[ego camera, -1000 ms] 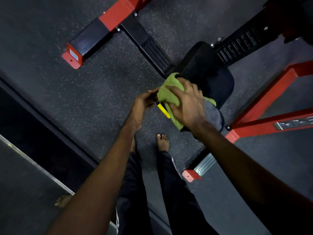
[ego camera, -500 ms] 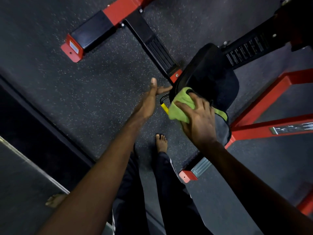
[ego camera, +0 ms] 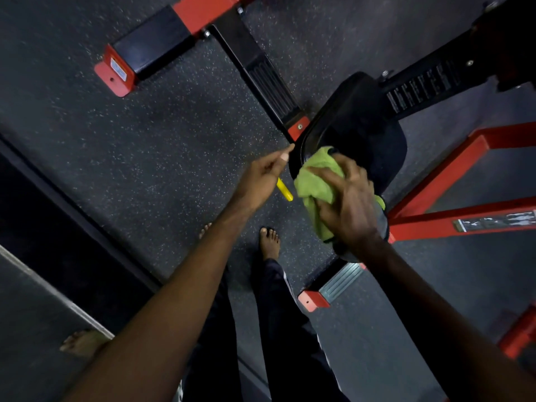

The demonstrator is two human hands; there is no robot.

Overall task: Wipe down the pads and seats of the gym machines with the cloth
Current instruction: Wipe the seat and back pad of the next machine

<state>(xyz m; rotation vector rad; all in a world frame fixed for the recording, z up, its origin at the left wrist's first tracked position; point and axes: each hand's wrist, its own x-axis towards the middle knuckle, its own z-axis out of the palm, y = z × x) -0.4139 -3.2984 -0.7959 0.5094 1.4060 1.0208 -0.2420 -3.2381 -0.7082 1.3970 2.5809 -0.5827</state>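
1. Right hand (ego camera: 345,204): it lies on top of the green cloth (ego camera: 317,181). My fingers are spread and curled over the bunched fabric, gripping it, and the palm sits on top of it.
2. Cloth: it is wadded into a lump and rests against the near left edge of the black seat pad (ego camera: 356,132), touching it. Part of the cloth hangs down the near side of the pad below my palm. A small green corner shows at the right of my hand.
3. Left hand (ego camera: 261,178): it holds nothing. The fingers are loosely extended with the thumb alongside the forefinger, and they point towards the rim of the seat pad. The foremost fingertip is just beside the rim; I cannot tell whether it touches.
4. Yellow handle (ego camera: 284,189): it projects from beneath the pad and lies between my two hands. My left hand covers its upper end in this view.
5. Machine frame (ego camera: 429,226): red bars run off to the right of the pad. A black bar with white print (ego camera: 423,85) leaves the far side of the pad towards the upper right.
6. Floor (ego camera: 159,126): dark speckled rubber. My bare feet (ego camera: 270,239) stand on it near the pad, below my hands.
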